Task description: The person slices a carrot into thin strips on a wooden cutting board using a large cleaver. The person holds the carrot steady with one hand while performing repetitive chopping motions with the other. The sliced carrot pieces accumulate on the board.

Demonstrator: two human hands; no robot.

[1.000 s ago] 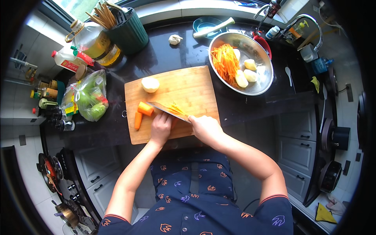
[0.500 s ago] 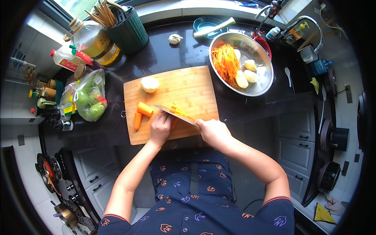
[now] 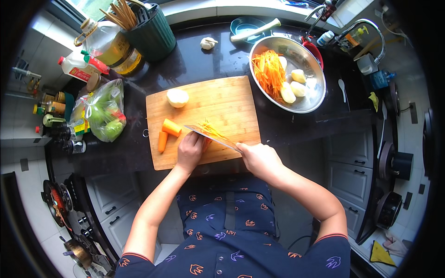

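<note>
On a wooden cutting board (image 3: 232, 99), my right hand (image 3: 260, 160) grips the handle of a kitchen knife (image 3: 214, 138), its blade slanting up to the left. My left hand (image 3: 190, 150) is closed just beside the blade, pressing down a carrot piece (image 3: 205, 145) that shows only in part. Thin carrot shreds (image 3: 207, 127) lie along the blade's far side. Left of my left hand rest two orange carrot chunks (image 3: 171, 127). A pale peeled round vegetable (image 3: 178, 97) sits near the board's far edge.
A steel basin (image 3: 310, 102) at right holds carrot shreds and several peeled pale pieces. Behind the board lies a garlic bulb (image 3: 208, 43). A bag of green vegetables (image 3: 107, 113), an oil jug (image 3: 109, 44) and a green utensil holder (image 3: 155, 39) stand at left.
My right hand and the knife have shifted slightly right and toward me. My left hand keeps nearly the same place.
</note>
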